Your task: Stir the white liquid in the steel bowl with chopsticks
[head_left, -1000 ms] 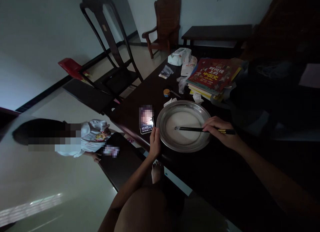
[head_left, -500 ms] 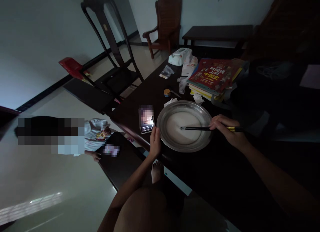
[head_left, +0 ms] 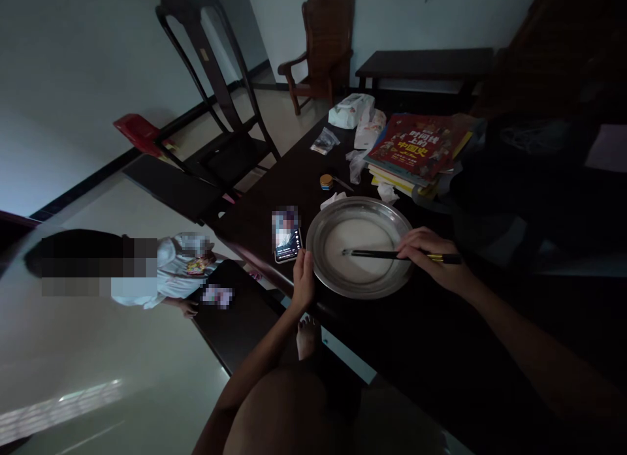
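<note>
Chopsticks point(head_left: 375, 254), dark with a gold band toward their right end, are gripped in the fingers of the right hand point(head_left: 434, 258) and reach leftward over the right rim of a wide metal basin point(head_left: 319, 267), their pale tips at the white contents point(head_left: 360, 235) near the middle. The basin rests on the dark worktop point(head_left: 267, 207), close to its near left edge. At the basin's left rim is the left hand point(head_left: 304, 282), its fingers together and touching the metal; whether they close around the rim I cannot tell. Just left of them, a phone point(head_left: 288, 249) shows a lit screen. Beside the basin's far rim are two crumpled white pieces point(head_left: 388, 193), and a little farther off sits a small jar point(head_left: 326, 181) with an orange lid. To the far right is a stack of books point(head_left: 416, 148), a red cover on top; left of it are a thin plastic bag point(head_left: 356, 168), white packs point(head_left: 350, 112) and a small clear packet point(head_left: 324, 141). On the left, a person point(head_left: 181, 272) in a pale top has one arm at a dark bench point(head_left: 240, 324). A wooden armchair point(head_left: 327, 44) stands far back.
</note>
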A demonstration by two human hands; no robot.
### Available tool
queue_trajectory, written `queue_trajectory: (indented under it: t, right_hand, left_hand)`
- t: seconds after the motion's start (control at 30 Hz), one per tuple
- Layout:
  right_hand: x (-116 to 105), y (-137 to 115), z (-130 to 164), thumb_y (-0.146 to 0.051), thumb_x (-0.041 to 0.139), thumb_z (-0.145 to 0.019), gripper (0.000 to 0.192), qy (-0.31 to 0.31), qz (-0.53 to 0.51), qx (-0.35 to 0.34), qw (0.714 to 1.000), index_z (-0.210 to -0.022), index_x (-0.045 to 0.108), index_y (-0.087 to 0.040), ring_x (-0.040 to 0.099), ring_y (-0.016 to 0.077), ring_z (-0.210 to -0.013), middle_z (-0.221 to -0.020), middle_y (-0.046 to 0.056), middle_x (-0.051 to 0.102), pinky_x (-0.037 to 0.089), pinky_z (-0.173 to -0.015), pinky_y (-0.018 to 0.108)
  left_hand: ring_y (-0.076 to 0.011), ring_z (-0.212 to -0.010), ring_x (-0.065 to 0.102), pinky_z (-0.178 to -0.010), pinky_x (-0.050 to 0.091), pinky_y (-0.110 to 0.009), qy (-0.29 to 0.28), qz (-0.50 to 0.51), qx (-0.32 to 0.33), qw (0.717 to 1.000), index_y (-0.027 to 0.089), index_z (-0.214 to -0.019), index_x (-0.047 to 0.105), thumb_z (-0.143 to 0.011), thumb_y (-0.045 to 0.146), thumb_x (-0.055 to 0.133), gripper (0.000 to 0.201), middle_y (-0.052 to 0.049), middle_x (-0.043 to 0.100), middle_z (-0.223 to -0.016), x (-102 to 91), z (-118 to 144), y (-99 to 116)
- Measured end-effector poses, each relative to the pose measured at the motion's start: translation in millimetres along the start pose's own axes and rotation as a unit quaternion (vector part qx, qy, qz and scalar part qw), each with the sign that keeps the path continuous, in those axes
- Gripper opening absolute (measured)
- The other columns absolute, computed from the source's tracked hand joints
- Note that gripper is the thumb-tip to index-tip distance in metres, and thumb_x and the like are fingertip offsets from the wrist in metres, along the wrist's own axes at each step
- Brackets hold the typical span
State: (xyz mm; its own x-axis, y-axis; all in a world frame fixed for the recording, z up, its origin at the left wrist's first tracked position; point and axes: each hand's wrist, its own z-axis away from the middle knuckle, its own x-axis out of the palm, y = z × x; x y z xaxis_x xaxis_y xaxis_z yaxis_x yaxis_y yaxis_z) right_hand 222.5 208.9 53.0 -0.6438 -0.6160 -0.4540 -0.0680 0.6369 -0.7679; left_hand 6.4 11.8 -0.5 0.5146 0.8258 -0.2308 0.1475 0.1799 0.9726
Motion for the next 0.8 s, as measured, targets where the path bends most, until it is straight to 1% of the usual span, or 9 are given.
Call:
queue_trajectory:
  t: [0.13,0.2,0.3,0.37,0.47,0.57,0.67,0.73,0.8]
  right_hand:
    - [-1.7,1.8,0.6,-0.027,0.055,-0.095,0.027,0.052,0.000,0.010,0.999,-0.074,0.071,-0.025,0.064,0.0216,-0.083,-0.077,0.004,0.069,0.049,-0.080,0.041]
    - [-2.3,1.4,0.8,-0.028,0.052,-0.096,0.031,0.040,-0.017,0.009,0.999,-0.072,0.070,-0.025,0.064,0.0211,-0.081,-0.075,0.004,0.068,0.050,-0.078,0.041]
    - [-0.7,-0.1,0.2,-0.028,0.056,-0.094,0.024,0.000,-0.014,0.004,1.000,-0.076,0.072,-0.027,0.065,0.0221,-0.086,-0.079,0.004,0.071,0.050,-0.081,0.042]
    - [0.0,-0.6,-0.6,-0.029,0.058,-0.093,0.020,0.006,0.001,0.004,1.000,-0.078,0.072,-0.027,0.065,0.0231,-0.088,-0.081,0.004,0.072,0.050,-0.084,0.043]
    - [-1.4,-0.6,-1.1,-0.030,0.055,-0.094,0.027,0.040,-0.006,0.010,0.999,-0.074,0.071,-0.026,0.064,0.0227,-0.084,-0.076,0.004,0.070,0.050,-0.081,0.043]
    - [-2.1,-1.1,-0.6,-0.030,0.052,-0.096,0.031,0.016,-0.026,0.010,0.999,-0.072,0.071,-0.026,0.064,0.0217,-0.081,-0.074,0.004,0.069,0.051,-0.078,0.041]
    - [-0.7,-1.3,-0.6,-0.028,0.057,-0.093,0.023,-0.009,-0.012,-0.001,1.000,-0.077,0.072,-0.026,0.065,0.0218,-0.085,-0.079,0.004,0.071,0.051,-0.080,0.041]
    - [-0.8,-0.9,-1.0,-0.029,0.059,-0.093,0.021,0.012,-0.001,0.002,1.000,-0.077,0.073,-0.026,0.065,0.0222,-0.086,-0.080,0.004,0.071,0.051,-0.081,0.041]
    - [-2.0,-0.6,-1.2,-0.032,0.056,-0.094,0.026,0.038,-0.007,0.013,0.999,-0.074,0.072,-0.025,0.065,0.0222,-0.083,-0.078,0.005,0.070,0.052,-0.078,0.041]
  left_hand:
    - [-0.0169,-0.073,0.049,-0.070,0.046,-0.031,0.002,-0.003,-0.003,1.000,0.021,-0.072,0.052,-0.076,0.083,0.044,0.062,-0.002,0.050,-0.073,0.3,0.5,0.8]
    - [-0.0167,-0.072,0.048,-0.070,0.046,-0.030,0.002,-0.003,-0.005,1.000,0.021,-0.071,0.051,-0.076,0.083,0.045,0.062,-0.002,0.049,-0.073,0.5,0.5,1.0]
    - [-0.0160,-0.073,0.048,-0.070,0.047,-0.029,0.002,0.000,0.001,1.000,0.021,-0.072,0.052,-0.076,0.083,0.046,0.062,-0.001,0.050,-0.074,0.5,0.3,1.3]
    - [-0.0155,-0.072,0.048,-0.070,0.047,-0.029,0.001,0.004,0.010,1.000,0.021,-0.073,0.052,-0.077,0.082,0.046,0.061,-0.001,0.050,-0.074,0.3,0.1,1.4]
    - [-0.0146,-0.071,0.048,-0.069,0.048,-0.028,0.001,0.005,0.024,1.000,0.020,-0.073,0.053,-0.079,0.080,0.046,0.060,-0.001,0.050,-0.073,-0.2,-0.2,1.2]
    - [-0.0143,-0.070,0.048,-0.069,0.047,-0.028,0.000,0.001,0.020,1.000,0.020,-0.071,0.051,-0.079,0.080,0.046,0.060,0.000,0.049,-0.072,-0.6,-0.3,0.7]
    - [-0.0154,-0.071,0.048,-0.069,0.046,-0.029,0.002,0.000,0.015,1.000,0.021,-0.071,0.051,-0.079,0.080,0.046,0.060,-0.001,0.048,-0.071,-0.6,-0.4,-0.4]
    - [-0.0168,-0.075,0.050,-0.071,0.047,-0.031,0.001,0.002,0.010,1.000,0.021,-0.072,0.053,-0.079,0.080,0.046,0.060,-0.001,0.049,-0.072,-0.6,-0.5,-1.4]
    - [-0.0178,-0.077,0.052,-0.072,0.047,-0.031,0.000,0.001,0.002,1.000,0.021,-0.072,0.054,-0.078,0.080,0.046,0.060,-0.002,0.050,-0.073,-0.7,-0.6,-2.1]
